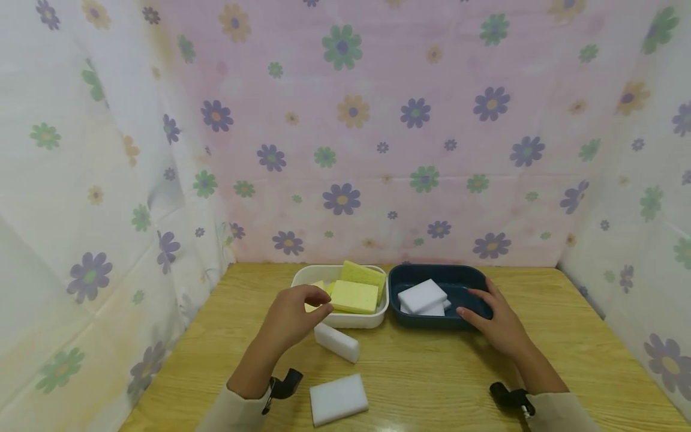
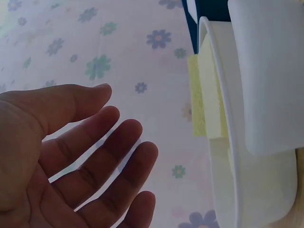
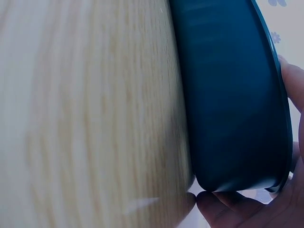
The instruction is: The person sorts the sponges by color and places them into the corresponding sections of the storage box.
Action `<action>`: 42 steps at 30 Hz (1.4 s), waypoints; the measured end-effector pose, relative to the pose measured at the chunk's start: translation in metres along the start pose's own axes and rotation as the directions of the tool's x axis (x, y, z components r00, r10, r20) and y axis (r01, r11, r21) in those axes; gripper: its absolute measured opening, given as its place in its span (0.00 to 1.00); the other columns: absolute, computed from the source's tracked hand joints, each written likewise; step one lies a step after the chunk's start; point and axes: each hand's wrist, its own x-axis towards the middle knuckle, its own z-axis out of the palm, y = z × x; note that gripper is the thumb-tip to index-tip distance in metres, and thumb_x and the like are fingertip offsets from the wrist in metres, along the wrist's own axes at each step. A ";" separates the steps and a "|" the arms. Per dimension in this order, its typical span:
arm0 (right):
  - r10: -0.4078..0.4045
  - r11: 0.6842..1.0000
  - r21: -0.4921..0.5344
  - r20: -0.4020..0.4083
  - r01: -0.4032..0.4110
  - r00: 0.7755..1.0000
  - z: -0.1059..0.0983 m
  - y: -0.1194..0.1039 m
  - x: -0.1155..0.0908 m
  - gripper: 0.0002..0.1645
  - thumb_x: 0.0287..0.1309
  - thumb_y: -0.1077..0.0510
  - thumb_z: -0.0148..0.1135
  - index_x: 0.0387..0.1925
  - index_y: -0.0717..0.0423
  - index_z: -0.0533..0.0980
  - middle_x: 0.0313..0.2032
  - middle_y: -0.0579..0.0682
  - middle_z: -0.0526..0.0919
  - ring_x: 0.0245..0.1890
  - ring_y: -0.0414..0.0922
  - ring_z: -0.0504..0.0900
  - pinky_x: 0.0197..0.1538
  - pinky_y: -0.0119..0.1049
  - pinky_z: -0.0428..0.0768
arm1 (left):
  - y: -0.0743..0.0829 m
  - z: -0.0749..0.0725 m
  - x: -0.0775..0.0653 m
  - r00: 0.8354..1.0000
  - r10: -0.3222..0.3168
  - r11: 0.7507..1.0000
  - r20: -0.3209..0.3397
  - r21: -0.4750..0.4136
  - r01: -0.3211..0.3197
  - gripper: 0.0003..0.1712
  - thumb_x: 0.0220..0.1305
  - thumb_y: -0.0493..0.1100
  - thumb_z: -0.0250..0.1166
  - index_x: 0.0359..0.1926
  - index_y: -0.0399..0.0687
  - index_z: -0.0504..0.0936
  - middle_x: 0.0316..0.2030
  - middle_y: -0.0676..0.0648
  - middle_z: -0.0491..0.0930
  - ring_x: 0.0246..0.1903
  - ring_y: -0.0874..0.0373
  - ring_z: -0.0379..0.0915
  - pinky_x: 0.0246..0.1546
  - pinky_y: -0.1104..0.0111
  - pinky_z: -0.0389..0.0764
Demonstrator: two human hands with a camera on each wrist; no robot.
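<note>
My left hand (image 1: 291,315) hovers at the front left of a white tub (image 1: 360,320), fingers loosely bent and apart, with nothing between them in the left wrist view. Yellow sponges (image 1: 354,297) are piled in that tub. My right hand (image 1: 502,324) holds the right end of a dark blue tub (image 1: 432,321); in the right wrist view its thumb lies at the rim and other fingers touch the end wall (image 3: 232,118). White sponges (image 1: 423,296) lie stacked in the left part of the blue tub.
One white sponge (image 1: 336,342) stands on its edge before the white tub. Another white sponge (image 1: 339,399) lies flat nearer the front of the wooden table (image 1: 432,384). Flowered cloth (image 1: 378,162) hangs behind and at both sides.
</note>
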 end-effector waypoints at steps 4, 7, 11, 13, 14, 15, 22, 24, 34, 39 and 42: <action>0.000 1.000 0.004 0.004 0.000 1.000 0.001 0.000 0.001 0.50 0.67 0.29 0.61 0.78 0.53 0.62 0.83 0.59 0.32 0.78 0.75 0.42 0.65 0.82 0.54 | -0.010 -0.003 -0.007 0.999 -0.003 1.000 -0.045 -0.031 0.002 0.05 0.64 0.47 0.75 0.41 0.58 0.89 0.38 0.61 0.86 0.41 0.63 0.82 0.46 0.58 0.83; 0.003 1.000 0.000 0.004 -0.003 1.000 0.002 0.000 0.001 0.51 0.66 0.29 0.61 0.78 0.53 0.62 0.83 0.58 0.31 0.78 0.75 0.42 0.65 0.82 0.54 | -0.019 -0.004 -0.011 0.999 -0.018 0.998 -0.050 -0.065 0.015 0.04 0.65 0.46 0.74 0.40 0.58 0.89 0.36 0.62 0.86 0.39 0.65 0.81 0.44 0.61 0.83; 0.002 1.000 -0.012 0.003 -0.002 1.000 0.001 0.001 0.001 0.50 0.67 0.29 0.60 0.78 0.53 0.62 0.83 0.57 0.31 0.78 0.75 0.42 0.64 0.83 0.54 | -0.029 -0.003 -0.011 0.999 -0.052 0.996 -0.001 -0.073 0.052 0.03 0.66 0.44 0.73 0.40 0.58 0.89 0.35 0.62 0.86 0.37 0.65 0.81 0.41 0.63 0.83; 0.002 1.000 -0.015 0.000 -0.002 1.000 0.000 0.002 0.000 0.50 0.67 0.28 0.60 0.78 0.53 0.62 0.83 0.57 0.31 0.78 0.76 0.43 0.64 0.83 0.54 | -0.033 -0.002 -0.010 0.997 -0.063 0.996 0.039 -0.057 0.065 0.03 0.66 0.44 0.73 0.40 0.57 0.89 0.34 0.61 0.86 0.37 0.65 0.81 0.41 0.63 0.83; 0.000 1.000 -0.014 0.000 0.000 1.000 -0.001 0.002 0.000 0.50 0.67 0.29 0.60 0.78 0.53 0.62 0.83 0.58 0.31 0.78 0.76 0.43 0.64 0.83 0.54 | -0.034 -0.001 -0.009 0.996 -0.066 0.997 0.058 -0.045 0.069 0.03 0.67 0.44 0.72 0.41 0.57 0.89 0.34 0.61 0.86 0.37 0.65 0.81 0.41 0.63 0.83; -0.001 1.000 -0.013 0.002 0.001 1.000 -0.001 0.002 0.000 0.50 0.67 0.29 0.60 0.78 0.53 0.61 0.83 0.58 0.31 0.77 0.76 0.43 0.63 0.83 0.54 | -0.034 0.000 -0.008 0.995 -0.071 0.997 0.074 -0.034 0.074 0.03 0.67 0.44 0.72 0.41 0.56 0.89 0.35 0.61 0.86 0.37 0.65 0.81 0.41 0.62 0.84; -0.009 1.000 -0.003 -0.004 0.009 1.000 0.000 0.007 0.003 0.51 0.66 0.28 0.60 0.78 0.53 0.62 0.83 0.56 0.31 0.78 0.75 0.43 0.65 0.83 0.54 | -0.036 0.004 -0.009 0.991 -0.085 0.996 0.106 0.007 0.085 0.06 0.65 0.38 0.71 0.42 0.51 0.90 0.34 0.57 0.86 0.36 0.64 0.81 0.40 0.62 0.85; -0.007 1.000 0.001 -0.004 0.007 1.000 0.000 0.007 0.003 0.51 0.66 0.28 0.61 0.78 0.53 0.62 0.83 0.56 0.31 0.78 0.75 0.42 0.65 0.83 0.54 | -0.036 0.005 -0.009 0.989 -0.085 0.996 0.117 0.016 0.084 0.07 0.64 0.38 0.71 0.43 0.51 0.90 0.34 0.57 0.86 0.36 0.64 0.81 0.40 0.63 0.84; -0.005 1.000 0.007 0.000 0.005 1.000 0.000 0.005 0.003 0.51 0.66 0.28 0.60 0.78 0.53 0.62 0.83 0.55 0.30 0.78 0.75 0.42 0.65 0.83 0.53 | -0.040 0.011 -0.007 0.982 -0.074 0.997 0.175 0.038 0.068 0.16 0.58 0.35 0.72 0.48 0.51 0.90 0.30 0.56 0.80 0.33 0.61 0.74 0.33 0.65 0.77; -0.001 1.000 0.001 0.003 0.001 1.000 -0.001 0.005 0.002 0.51 0.67 0.28 0.60 0.78 0.52 0.61 0.83 0.54 0.30 0.78 0.75 0.42 0.64 0.83 0.54 | -0.043 0.014 -0.007 0.981 -0.074 0.997 0.181 0.034 0.069 0.18 0.57 0.34 0.73 0.49 0.51 0.90 0.29 0.56 0.79 0.32 0.60 0.74 0.30 0.66 0.76; -0.003 1.000 0.003 0.004 0.003 1.000 -0.001 0.005 0.001 0.51 0.67 0.29 0.60 0.79 0.52 0.61 0.83 0.54 0.29 0.78 0.75 0.42 0.64 0.83 0.54 | -0.046 0.016 -0.007 0.980 -0.075 0.997 0.182 0.026 0.071 0.18 0.57 0.34 0.74 0.50 0.51 0.90 0.29 0.56 0.79 0.32 0.59 0.74 0.29 0.66 0.76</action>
